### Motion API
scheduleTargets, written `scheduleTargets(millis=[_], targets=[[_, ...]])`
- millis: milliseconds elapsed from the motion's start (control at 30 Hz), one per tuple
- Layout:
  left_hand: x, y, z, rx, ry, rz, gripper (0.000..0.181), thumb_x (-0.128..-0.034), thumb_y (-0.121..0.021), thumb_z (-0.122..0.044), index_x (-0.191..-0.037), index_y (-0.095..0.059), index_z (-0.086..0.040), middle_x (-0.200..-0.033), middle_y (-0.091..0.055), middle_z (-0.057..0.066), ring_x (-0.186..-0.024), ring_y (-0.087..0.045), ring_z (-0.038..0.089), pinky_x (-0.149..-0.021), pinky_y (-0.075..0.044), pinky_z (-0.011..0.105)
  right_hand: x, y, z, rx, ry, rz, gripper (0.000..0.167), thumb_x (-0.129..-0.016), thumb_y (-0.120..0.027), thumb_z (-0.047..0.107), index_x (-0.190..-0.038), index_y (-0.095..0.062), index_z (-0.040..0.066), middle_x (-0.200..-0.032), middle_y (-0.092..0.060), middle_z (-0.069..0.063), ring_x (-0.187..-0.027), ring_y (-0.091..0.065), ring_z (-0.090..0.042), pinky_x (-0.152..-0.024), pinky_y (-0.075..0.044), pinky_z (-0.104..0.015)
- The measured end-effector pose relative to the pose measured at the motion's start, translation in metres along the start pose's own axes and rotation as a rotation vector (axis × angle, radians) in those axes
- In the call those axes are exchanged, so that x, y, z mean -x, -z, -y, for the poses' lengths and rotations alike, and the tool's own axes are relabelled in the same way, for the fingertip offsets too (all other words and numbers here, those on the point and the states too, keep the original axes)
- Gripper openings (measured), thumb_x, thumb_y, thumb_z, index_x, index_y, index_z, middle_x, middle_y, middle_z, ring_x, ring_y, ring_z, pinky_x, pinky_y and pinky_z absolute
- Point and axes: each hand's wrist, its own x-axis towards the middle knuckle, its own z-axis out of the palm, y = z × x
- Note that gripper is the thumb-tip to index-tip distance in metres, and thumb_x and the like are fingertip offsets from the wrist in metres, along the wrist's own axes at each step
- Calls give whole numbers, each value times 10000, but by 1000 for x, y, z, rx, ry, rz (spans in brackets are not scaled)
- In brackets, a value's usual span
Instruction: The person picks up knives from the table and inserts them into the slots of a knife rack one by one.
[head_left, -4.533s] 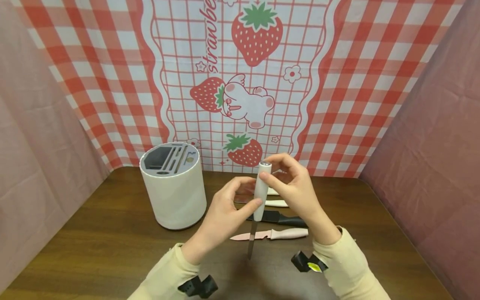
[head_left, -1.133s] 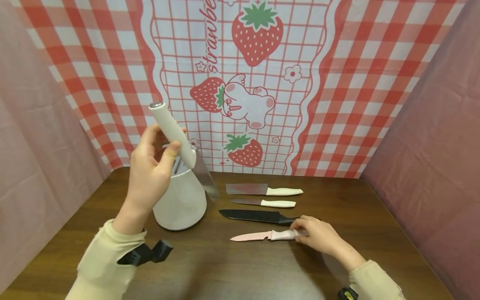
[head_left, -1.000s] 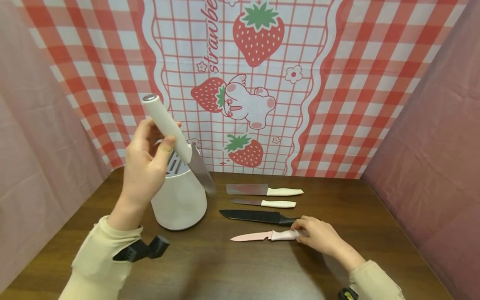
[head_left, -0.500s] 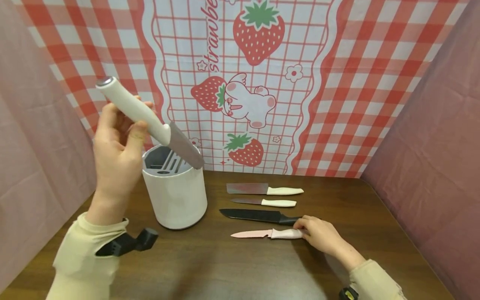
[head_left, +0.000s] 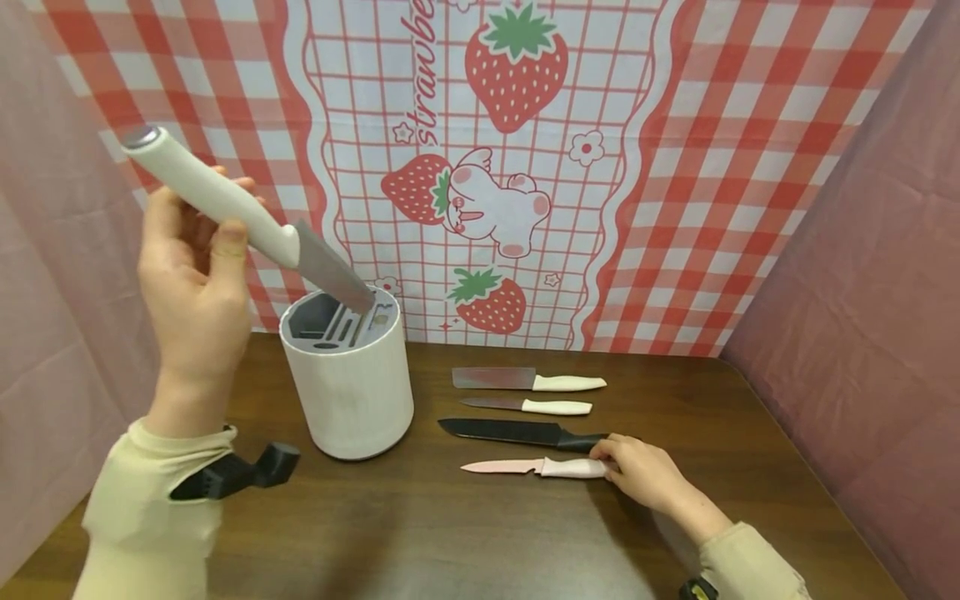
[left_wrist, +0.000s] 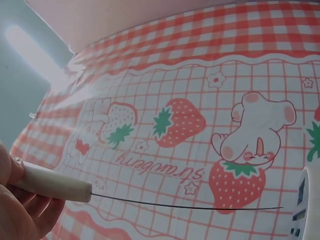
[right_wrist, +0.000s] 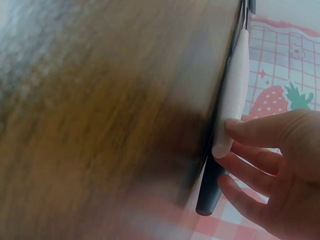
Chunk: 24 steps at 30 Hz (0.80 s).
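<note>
In the head view my left hand (head_left: 198,292) grips the white handle of a kitchen knife (head_left: 213,196). The knife slants down to the right, and its tip overlaps the slotted top of a round white knife block (head_left: 352,404). Seen edge-on in the left wrist view, the blade (left_wrist: 190,206) ends just short of the block (left_wrist: 311,215). My right hand (head_left: 647,473) pinches the handle end of a pink knife (head_left: 501,467) that lies on the table. Thumb and fingers flank that pale handle (right_wrist: 235,90) in the right wrist view.
Behind the pink knife lie a black knife (head_left: 510,431), a small white-handled knife (head_left: 557,407) and a white-handled cleaver (head_left: 495,378), blades pointing left. A checked strawberry cloth (head_left: 600,217) hangs behind the wooden table (head_left: 465,542).
The white-handled knife, earlier upright between both hands, has gone left to the block and tilted over its top. My right hand came down onto the pink knife, whose blade has since swung slightly back.
</note>
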Motion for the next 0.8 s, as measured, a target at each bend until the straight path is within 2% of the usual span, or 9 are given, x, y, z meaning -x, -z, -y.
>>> scheduleTargets(millis=[67, 267, 467, 567, 800], targets=[[-2, 0, 1, -55, -7, 2, 306, -849, -554, 17, -1153, -523, 8, -1053, -611, 99, -956, -585, 224, -920, -460, 281, 0, 0, 0, 3, 2, 0, 198, -726, -712, 73, -878, -660, 189, -845, -614, 81, -784, -604, -127, -606, -484, -316], [-6, 1, 7, -119, -17, -21, 288, -858, -547, 11, -1146, -532, 4, -1032, -619, 59, -933, -586, 200, -877, -468, 254, 1, 2, 1, 1, -7, 11, 199, -732, -705, 66, -888, -663, 183, -839, -611, 84, -774, -599, -122, -603, -482, -315], [-5, 1, 15, -249, -10, -15, 283, -879, -528, -7, -1161, -540, -29, -1057, -615, 19, -971, -585, 156, -874, -470, 253, 2, 3, 1, 3, -8, 17, 202, -730, -709, 70, -900, -665, 169, -836, -611, 78, -772, -600, -129, -600, -482, -317], [-4, 1, 19, -267, -7, -7, 284, -879, -523, 0, -1159, -547, -45, -1072, -613, 58, -986, -582, 158, -879, -470, 259, 2, 3, 0, 7, -8, 14, 204, -727, -710, 72, -904, -665, 165, -838, -611, 77, -771, -599, -128, -598, -481, -315], [-4, 2, 24, -304, -14, 1, 277, -885, -526, -19, -1159, -545, -49, -1084, -614, 67, -973, -572, 143, -866, -467, 245, 2, 2, 0, -5, -26, 34, 195, -747, -705, 98, -923, -671, 172, -865, -622, 73, -785, -603, -128, -604, -486, -316]])
